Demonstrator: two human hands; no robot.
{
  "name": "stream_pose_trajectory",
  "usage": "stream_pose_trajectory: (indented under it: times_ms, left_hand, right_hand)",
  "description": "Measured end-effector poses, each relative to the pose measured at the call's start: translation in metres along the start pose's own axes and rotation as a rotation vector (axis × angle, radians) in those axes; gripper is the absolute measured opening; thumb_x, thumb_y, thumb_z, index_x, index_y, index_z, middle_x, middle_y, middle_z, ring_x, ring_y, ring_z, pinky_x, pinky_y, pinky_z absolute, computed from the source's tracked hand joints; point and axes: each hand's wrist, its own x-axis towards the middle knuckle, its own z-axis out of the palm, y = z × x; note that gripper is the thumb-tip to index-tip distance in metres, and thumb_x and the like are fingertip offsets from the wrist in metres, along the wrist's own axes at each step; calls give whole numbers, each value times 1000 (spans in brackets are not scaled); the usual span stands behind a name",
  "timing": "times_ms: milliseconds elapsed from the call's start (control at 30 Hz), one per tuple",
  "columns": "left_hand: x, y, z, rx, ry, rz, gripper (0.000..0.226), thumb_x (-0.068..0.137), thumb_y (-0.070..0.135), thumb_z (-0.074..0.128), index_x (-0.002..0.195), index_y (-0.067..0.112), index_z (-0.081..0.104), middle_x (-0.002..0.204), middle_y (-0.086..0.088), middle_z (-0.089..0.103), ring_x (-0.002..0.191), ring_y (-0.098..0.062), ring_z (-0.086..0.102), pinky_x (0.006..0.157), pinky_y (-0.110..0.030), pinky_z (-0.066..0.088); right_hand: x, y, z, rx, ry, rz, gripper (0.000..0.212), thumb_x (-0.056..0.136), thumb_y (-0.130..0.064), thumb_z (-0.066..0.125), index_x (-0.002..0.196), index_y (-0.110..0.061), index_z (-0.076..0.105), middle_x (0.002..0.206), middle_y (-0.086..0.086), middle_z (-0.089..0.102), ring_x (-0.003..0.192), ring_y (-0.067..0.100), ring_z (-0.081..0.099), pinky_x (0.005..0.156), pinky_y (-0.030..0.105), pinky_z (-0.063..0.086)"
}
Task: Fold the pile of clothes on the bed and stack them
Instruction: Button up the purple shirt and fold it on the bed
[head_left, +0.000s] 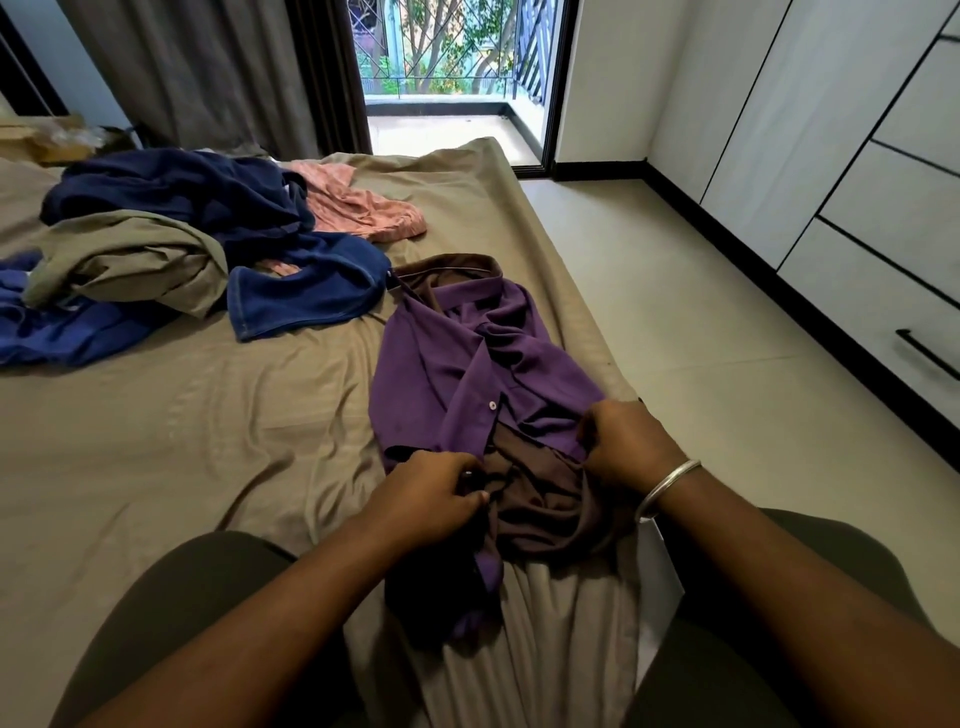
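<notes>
A purple shirt (457, 364) with a brown collar and brown inner side lies crumpled near the bed's right edge, collar away from me. My left hand (434, 493) pinches its near hem on the left, fingers curled into the cloth. My right hand (628, 441), with a metal bangle on the wrist, grips the hem on the right. At the far left of the bed lies a loose pile: a navy garment (208, 197), an olive-grey one (130, 260), blue denim (306, 296) and a pink piece (358, 208).
The bed (182, 441) has a rumpled tan sheet that hangs over its near edge between my knees. To the right are a tiled floor (675, 312) and white wardrobe drawers (883, 208). Beyond the bed are a curtain (208, 67) and an open balcony door (447, 78).
</notes>
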Motion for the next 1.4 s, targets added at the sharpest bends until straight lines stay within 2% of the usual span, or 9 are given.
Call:
stream_pose_trajectory:
  times_ms: [200, 367, 533, 633, 733, 867, 1033, 1167, 1400]
  left_hand:
    - [-2, 7, 8, -31, -2, 53, 34, 89, 42, 62, 120, 27, 64, 114, 7, 70, 106, -13, 65, 87, -30, 52]
    - [-1, 2, 7, -57, 45, 37, 35, 89, 42, 62, 121, 26, 64, 116, 6, 70, 108, -14, 64, 87, -30, 52]
    - [1, 9, 8, -36, 215, 124, 21, 96, 33, 54, 99, 16, 67, 96, -1, 67, 94, -20, 63, 76, -31, 45]
    - [1, 24, 5, -607, 233, 17, 33, 99, 38, 52, 86, 12, 67, 79, -3, 67, 72, -15, 61, 64, -33, 45]
    - [-3, 44, -5, -1371, -20, -268, 49, 91, 57, 42, 99, 13, 63, 77, -5, 63, 64, -16, 59, 58, -27, 47]
    - [-9, 44, -13, -1547, -260, -289, 42, 96, 48, 47, 107, 14, 68, 89, -5, 70, 75, -20, 69, 69, -35, 57]
    - [-2, 37, -12, -1493, 42, -374, 18, 103, 20, 45, 96, 14, 60, 90, -11, 69, 65, -20, 71, 52, -35, 59]
    - [4, 30, -18, -1562, 136, -392, 21, 106, 23, 40, 99, 20, 60, 89, -5, 71, 66, -18, 72, 55, -38, 61]
    - [17, 20, -19, -1668, 239, -455, 22, 107, 22, 37, 105, 12, 58, 93, -9, 68, 62, -16, 72, 54, -33, 60]
  right_hand:
    - [-11, -8, -4, -108, 120, 44, 17, 88, -24, 59, 103, -24, 68, 96, 6, 64, 86, 28, 64, 70, 30, 47]
    - [-16, -14, -25, 268, 157, -118, 12, 75, -31, 83, 78, -24, 74, 72, -9, 66, 73, 9, 65, 61, 16, 43]
    - [-24, -32, -31, 519, 228, -234, 8, 82, -27, 78, 79, -21, 73, 71, -10, 66, 68, 2, 61, 57, 8, 38]
    - [-26, -39, -29, 592, 208, -245, 10, 84, -25, 75, 79, -17, 72, 71, -6, 67, 67, 7, 62, 60, 15, 42]
    - [-30, -44, -26, 630, -6, -353, 5, 88, -16, 71, 92, -17, 75, 82, -7, 72, 76, 4, 67, 67, 16, 47]
    - [-36, -43, -27, 737, -525, -345, 34, 93, 5, 54, 113, -20, 66, 103, 1, 73, 94, 10, 70, 80, 26, 57]
    - [-37, -40, -27, 181, -255, -533, 34, 77, -15, 80, 102, -22, 59, 96, -5, 65, 86, 12, 64, 78, 30, 58]
    - [-42, -38, -31, -260, -192, -443, 28, 81, -35, 71, 107, -31, 60, 101, -4, 63, 86, 21, 64, 74, 38, 57]
    - [-59, -52, -45, -123, -69, -594, 22, 85, -49, 66, 99, -33, 61, 85, -10, 62, 76, 14, 61, 71, 35, 56]
